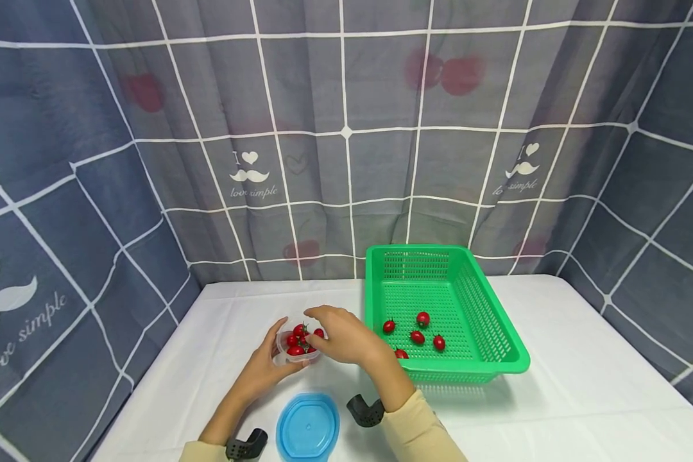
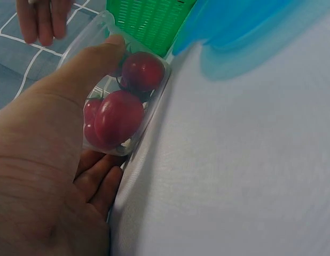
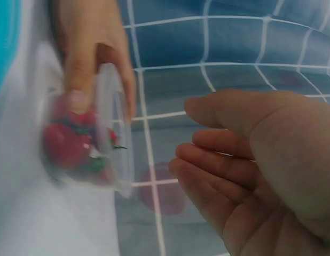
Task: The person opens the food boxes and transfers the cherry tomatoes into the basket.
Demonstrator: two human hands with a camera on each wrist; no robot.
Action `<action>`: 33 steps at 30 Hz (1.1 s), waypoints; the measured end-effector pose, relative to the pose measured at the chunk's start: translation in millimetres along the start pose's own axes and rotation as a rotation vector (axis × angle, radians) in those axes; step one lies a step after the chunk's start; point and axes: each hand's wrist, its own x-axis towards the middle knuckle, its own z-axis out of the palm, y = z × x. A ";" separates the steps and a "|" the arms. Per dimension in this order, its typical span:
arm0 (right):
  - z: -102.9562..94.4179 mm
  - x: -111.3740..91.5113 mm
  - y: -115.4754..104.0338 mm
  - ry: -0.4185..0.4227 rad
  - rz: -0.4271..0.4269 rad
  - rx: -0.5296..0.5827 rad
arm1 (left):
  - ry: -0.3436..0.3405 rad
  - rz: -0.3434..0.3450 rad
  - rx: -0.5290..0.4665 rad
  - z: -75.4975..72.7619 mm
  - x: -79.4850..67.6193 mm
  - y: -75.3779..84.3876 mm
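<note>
A small clear plastic container (image 1: 303, 358) stands on the white table with several red cherry tomatoes (image 1: 295, 351) in it, some with green stems. My left hand (image 1: 260, 373) grips this box from the left, its thumb (image 2: 103, 56) at one side and the fingers round the other. Over the box's right side hovers my right hand (image 1: 346, 337). The right wrist view shows that hand (image 3: 250, 165) with loosely bent fingers and nothing between them, apart from the box.
A green plastic basket (image 1: 499, 321) stands at the right with several cherry tomatoes (image 1: 418, 337) on its floor. Between the forearms lies a blue lid (image 1: 308, 427) on the white tabletop (image 1: 577, 378). A grey checked curtain (image 1: 317, 167) hangs behind and at both sides.
</note>
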 end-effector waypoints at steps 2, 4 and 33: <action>6.8 2.1 0.4 -0.013 0.000 -0.018 | 0.000 0.001 -0.009 0.0 0.5 0.0; 12.8 4.1 1.2 -0.026 -0.002 -0.041 | 0.001 -0.001 -0.020 0.2 0.6 -0.5; 39.4 8.8 -2.0 -0.060 0.078 -0.114 | -0.008 0.044 -0.026 -0.4 0.1 -2.0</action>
